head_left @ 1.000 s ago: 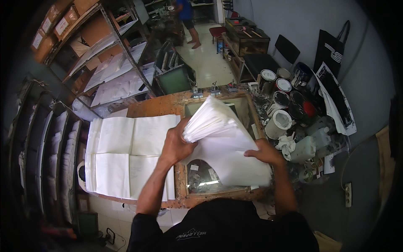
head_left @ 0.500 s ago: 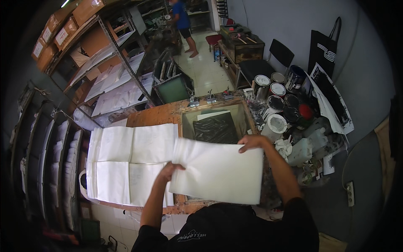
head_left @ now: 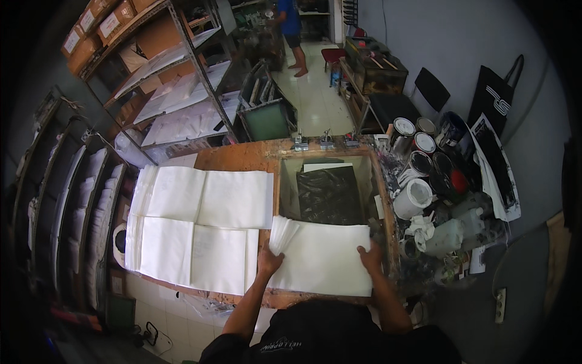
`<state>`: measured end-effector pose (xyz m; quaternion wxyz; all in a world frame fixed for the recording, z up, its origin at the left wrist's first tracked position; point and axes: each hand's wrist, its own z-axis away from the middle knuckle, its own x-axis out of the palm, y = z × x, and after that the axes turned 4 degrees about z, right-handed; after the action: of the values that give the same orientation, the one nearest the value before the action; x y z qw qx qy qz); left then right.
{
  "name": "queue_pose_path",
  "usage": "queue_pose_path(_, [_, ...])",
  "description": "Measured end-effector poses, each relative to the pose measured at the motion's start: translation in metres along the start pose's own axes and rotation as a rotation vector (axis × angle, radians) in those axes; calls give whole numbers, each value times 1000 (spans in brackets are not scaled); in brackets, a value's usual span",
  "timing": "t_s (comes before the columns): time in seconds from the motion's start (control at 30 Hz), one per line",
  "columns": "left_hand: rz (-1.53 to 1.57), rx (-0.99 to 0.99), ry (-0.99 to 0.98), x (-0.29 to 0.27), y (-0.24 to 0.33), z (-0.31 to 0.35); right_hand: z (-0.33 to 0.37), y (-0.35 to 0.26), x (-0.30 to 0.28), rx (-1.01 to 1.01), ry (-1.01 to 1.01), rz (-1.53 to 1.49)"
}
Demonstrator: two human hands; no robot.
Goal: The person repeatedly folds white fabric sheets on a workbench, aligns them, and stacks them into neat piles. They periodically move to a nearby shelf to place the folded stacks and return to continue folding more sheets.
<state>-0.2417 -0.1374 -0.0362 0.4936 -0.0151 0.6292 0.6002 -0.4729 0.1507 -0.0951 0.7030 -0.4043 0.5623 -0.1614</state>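
Both hands hold a stack of white, soft-looking sheets (head_left: 324,261), paper or cloth I cannot tell, at the near side of the worktable. My left hand (head_left: 269,262) grips its left edge, where the layers fan out in folds. On the opposite edge, my right hand (head_left: 371,258) is closed with the thumb on top. The stack covers the near part of a wooden frame (head_left: 372,182) let into the tabletop; a black crinkled sheet (head_left: 328,193) shows beyond it. Left of my left hand lie several more white piles (head_left: 176,194) in two overlapping rows.
Metal clamps (head_left: 326,141) line the table's far edge. Paint cans (head_left: 418,197) and plastic jugs (head_left: 445,236) crowd the right side. Shelving with white sheets (head_left: 188,115) stands at the far left, a rack (head_left: 79,212) nearer. A person in blue (head_left: 291,24) stands in the background.
The stack has come down from a tilted position and now sits flatter and squarer. My right hand has slid from its far edge to its right edge; my head view has shifted left.
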Motion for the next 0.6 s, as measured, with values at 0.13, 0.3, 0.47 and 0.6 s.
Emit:
queue_pose_path(0.13, [167, 284, 182, -1, 17, 16, 18, -84, -26, -13, 62, -157])
queue_pose_path(0.3, [559, 416, 429, -17, 63, 56, 42, -135, -83, 22, 252, -489])
queue_pose_path(0.47, [520, 423, 292, 1, 72, 44, 7, -114, -42, -255, 304, -553])
queue_pose_path(0.6, [608, 325, 234, 17, 58, -5, -35, -94, -40, -52, 201, -54])
